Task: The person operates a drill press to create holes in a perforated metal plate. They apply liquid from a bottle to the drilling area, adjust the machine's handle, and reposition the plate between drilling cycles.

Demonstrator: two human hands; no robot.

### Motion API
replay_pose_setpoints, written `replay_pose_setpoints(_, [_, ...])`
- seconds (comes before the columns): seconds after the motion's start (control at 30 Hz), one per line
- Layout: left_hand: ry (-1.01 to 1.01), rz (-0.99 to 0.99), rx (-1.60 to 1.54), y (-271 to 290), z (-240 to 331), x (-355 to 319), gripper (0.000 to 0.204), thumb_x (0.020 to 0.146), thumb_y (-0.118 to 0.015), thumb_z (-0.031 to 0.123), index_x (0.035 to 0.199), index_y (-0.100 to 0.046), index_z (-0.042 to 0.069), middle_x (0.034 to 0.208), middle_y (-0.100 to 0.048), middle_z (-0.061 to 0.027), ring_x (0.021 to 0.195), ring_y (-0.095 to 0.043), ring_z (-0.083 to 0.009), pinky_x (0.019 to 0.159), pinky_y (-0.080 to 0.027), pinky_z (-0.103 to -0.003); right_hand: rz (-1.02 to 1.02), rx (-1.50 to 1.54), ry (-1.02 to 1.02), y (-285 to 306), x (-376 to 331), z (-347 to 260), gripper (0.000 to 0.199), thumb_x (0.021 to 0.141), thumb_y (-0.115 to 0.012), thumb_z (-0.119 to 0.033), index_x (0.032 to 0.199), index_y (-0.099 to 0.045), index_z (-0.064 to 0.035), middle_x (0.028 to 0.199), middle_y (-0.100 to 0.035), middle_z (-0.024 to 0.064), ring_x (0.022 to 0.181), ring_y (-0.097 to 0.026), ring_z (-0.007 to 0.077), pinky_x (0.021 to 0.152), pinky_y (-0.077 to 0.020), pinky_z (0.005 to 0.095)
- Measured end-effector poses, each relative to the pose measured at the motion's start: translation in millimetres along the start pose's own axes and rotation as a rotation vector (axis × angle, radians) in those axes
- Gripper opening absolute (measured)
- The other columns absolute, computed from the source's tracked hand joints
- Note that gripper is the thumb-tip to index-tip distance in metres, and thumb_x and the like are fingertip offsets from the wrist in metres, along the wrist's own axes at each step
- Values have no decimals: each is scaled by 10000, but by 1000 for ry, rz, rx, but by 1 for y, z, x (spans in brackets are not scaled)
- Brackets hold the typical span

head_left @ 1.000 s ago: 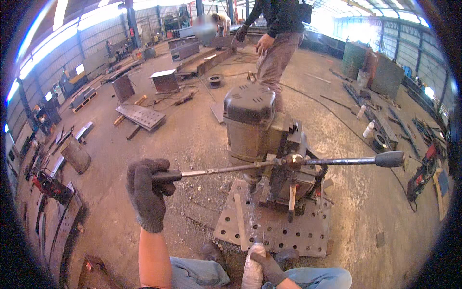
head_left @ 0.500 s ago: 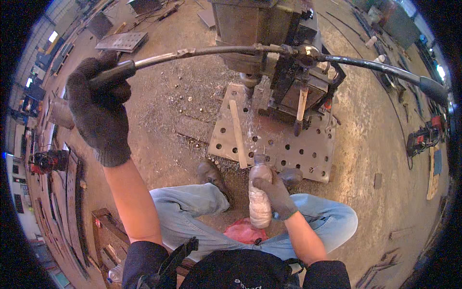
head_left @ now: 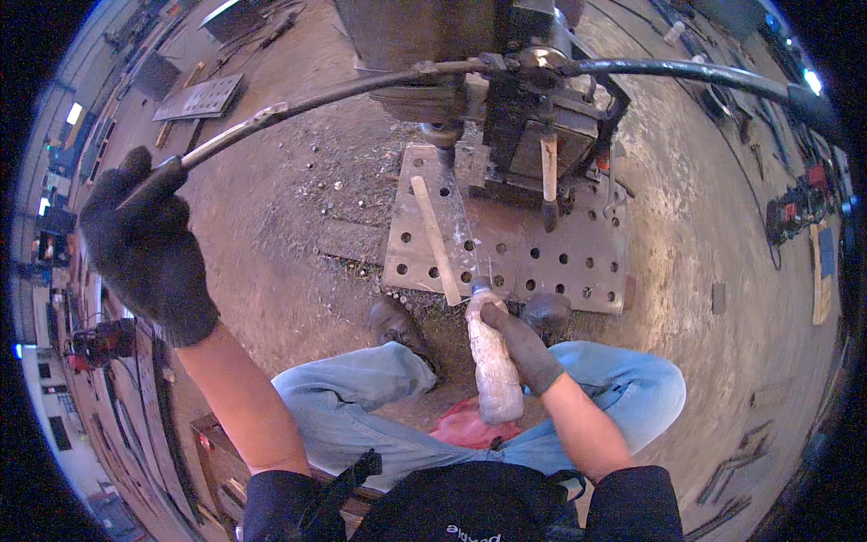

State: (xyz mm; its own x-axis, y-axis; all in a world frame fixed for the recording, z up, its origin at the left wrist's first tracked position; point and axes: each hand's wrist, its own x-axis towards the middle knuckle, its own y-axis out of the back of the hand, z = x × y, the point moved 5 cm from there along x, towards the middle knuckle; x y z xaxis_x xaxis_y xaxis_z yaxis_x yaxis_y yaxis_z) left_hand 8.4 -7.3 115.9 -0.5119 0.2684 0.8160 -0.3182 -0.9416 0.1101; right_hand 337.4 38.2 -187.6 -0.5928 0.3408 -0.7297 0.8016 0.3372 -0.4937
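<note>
In a dark knitted glove, my left hand (head_left: 149,253) is wrapped round the grip at the end of a long drill-press lever (head_left: 352,88), at the far left. My right hand (head_left: 526,348), also gloved, is closed round a cloudy plastic bottle (head_left: 495,370), its neck pointing away from me. A thin stream of liquid runs between the bottle's neck and the drill spindle (head_left: 442,135). Below the spindle lies a steel plate (head_left: 506,275) with rows of round holes. A flat wooden strip (head_left: 435,239) rests on it. The drill tip is hard to make out.
The drill-press head (head_left: 406,45) stands ahead, with a second lever arm (head_left: 704,74) reaching right. A wooden-handled tool (head_left: 549,172) is beside the machine. Metal chips (head_left: 316,185) litter the floor. A reddish bag or cloth (head_left: 461,423) lies between my legs. Another perforated plate (head_left: 203,98) is far left.
My left hand and the lever's end have swung outward to the left and slightly down. The bottle now tilts more, its base shifted right. The whole view has shifted a little.
</note>
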Motion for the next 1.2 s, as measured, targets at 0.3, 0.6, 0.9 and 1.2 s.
replay_pose_setpoints(0.3, [-103, -143, 167, 5, -2, 4, 272, 767, -582, -67, 1028, -649, -41, 1005, -678, -196, 753, -673, -151, 512, -496, -188, 32, -104, 375, -9, -8, -17, 515, 788, -750, -305, 1186, -535, -57, 1046, -600, 50, 923, -587, 151, 779, -508, 302])
replay_pose_setpoints(0.6, [254, -425, -596, 5, -19, 10, 298, 800, -639, 25, 1087, -588, -37, 947, -686, -171, 567, -608, -155, 467, -489, -222, -12, 24, 14, 1, 5, 8, 494, 832, -676, -462, 1090, -591, -50, 891, -624, 34, 739, -591, 128, 684, -498, 286])
replay_pose_setpoints(0.9, [-325, -241, 592, 21, -18, 11, 186, 754, -678, 129, 919, -697, 45, 972, -704, -116, 799, -644, -195, 718, -506, -299, 25, -40, 46, 12, 13, 9, 497, 850, -644, -514, 1073, -606, -71, 862, -613, 19, 718, -578, 121, 652, -484, 284])
replay_pose_setpoints(1.2, [-339, -209, 557, 16, -13, 7, 163, 729, -638, 52, 869, -711, 10, 997, -706, -121, 811, -648, -164, 661, -491, -250, -83, 166, 170, -5, 3, -2, 428, 886, -646, -255, 1240, -483, -78, 985, -593, 33, 808, -605, 139, 729, -533, 299])
